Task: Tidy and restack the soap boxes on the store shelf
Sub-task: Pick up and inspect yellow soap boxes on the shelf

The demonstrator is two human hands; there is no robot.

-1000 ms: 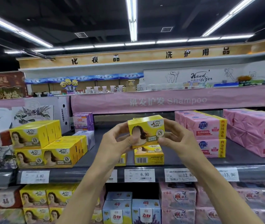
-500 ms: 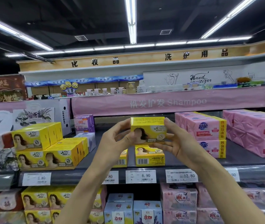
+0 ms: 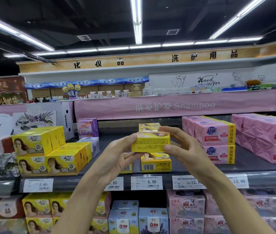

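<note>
A yellow soap box (image 3: 150, 143) is held in the air above the dark shelf (image 3: 251, 163), its printed text side facing me. My left hand (image 3: 117, 157) grips its left end and my right hand (image 3: 182, 149) grips its right end. Right under it another yellow soap box (image 3: 155, 162) lies flat on the shelf, barcode facing front. Further yellow boxes (image 3: 149, 127) stand behind the held one. A stack of matching yellow boxes (image 3: 47, 152) fills the shelf's left part.
Pink wrapped soap packs (image 3: 216, 139) are stacked to the right, with more pink packs (image 3: 265, 137) beyond them. Purple boxes (image 3: 87, 127) stand at the back left. Price tags (image 3: 146, 182) line the shelf edge. Lower shelves hold yellow, blue and pink boxes.
Both hands have tipped the yellow box over: its face with the portrait turned upward and the text side now faces me. The box sits slightly lower, closer to the box lying on the shelf.
</note>
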